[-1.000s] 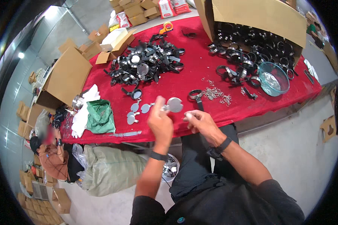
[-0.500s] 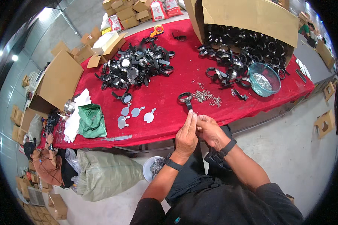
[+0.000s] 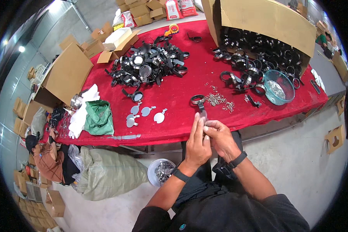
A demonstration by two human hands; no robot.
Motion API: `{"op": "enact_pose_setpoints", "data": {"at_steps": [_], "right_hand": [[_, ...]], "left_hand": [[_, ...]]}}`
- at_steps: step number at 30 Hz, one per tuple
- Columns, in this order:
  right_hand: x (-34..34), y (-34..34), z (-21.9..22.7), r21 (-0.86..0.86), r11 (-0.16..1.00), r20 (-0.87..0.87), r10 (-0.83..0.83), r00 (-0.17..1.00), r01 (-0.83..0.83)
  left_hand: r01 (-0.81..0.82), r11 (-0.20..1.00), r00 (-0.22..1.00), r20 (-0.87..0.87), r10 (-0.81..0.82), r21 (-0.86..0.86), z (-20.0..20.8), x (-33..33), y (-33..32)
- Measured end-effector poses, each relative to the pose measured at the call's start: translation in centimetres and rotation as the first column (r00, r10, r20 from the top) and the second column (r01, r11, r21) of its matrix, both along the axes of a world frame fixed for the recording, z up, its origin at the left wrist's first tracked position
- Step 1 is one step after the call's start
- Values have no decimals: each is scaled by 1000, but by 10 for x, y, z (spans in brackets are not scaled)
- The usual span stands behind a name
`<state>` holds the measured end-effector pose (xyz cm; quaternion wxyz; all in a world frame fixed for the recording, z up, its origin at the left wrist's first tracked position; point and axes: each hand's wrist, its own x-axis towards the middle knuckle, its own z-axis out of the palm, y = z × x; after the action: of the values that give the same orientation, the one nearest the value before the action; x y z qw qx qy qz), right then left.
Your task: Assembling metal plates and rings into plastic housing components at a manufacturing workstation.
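Just past my fingertips, at the table's front edge, a black and silver ring (image 3: 198, 99) with a dark strap-like tail points away from me. My left hand (image 3: 198, 149) pinches the tail between straightened fingers and thumb. Close against it, my right hand (image 3: 222, 141) has its thumb and fingers drawn together at the tail's near end; what they grip is hidden. Beyond the ring lies a scatter of small metal loops (image 3: 216, 99). Several flat grey discs with tabs (image 3: 159, 116) rest on the red cloth to the left.
A heap of black ring pieces (image 3: 147, 63) lies on the red-covered table (image 3: 174, 129). More spill from a cardboard box (image 3: 266, 21), near a glass bowl (image 3: 279, 88). A green bag (image 3: 98, 118) lies left; a white bucket (image 3: 154, 176) and large sack (image 3: 110, 174) stand below.
The view has shifted slightly, so the table's things appear a little to the right. My hands remain together at the tail, with the right thumb now closer to the left fingers.
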<state>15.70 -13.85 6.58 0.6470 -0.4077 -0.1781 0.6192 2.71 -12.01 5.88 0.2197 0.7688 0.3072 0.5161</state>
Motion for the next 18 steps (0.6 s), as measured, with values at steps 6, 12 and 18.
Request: {"op": "enact_pose_setpoints", "data": {"at_steps": [6, 12, 18], "right_hand": [[54, -20, -14, -23, 998, -35, -65, 997, 64], [126, -69, -30, -79, 977, -39, -202, 979, 198], [150, -93, -37, -100, 974, 31, -203, 979, 205]], "left_hand": [[-357, 863, 830, 302, 469, -358, -62, -138, -4], [-995, -93, -65, -458, 887, -39, -185, -496, -194], [-968, -240, -133, -651, 747, -78, -91, -622, -414]]}}
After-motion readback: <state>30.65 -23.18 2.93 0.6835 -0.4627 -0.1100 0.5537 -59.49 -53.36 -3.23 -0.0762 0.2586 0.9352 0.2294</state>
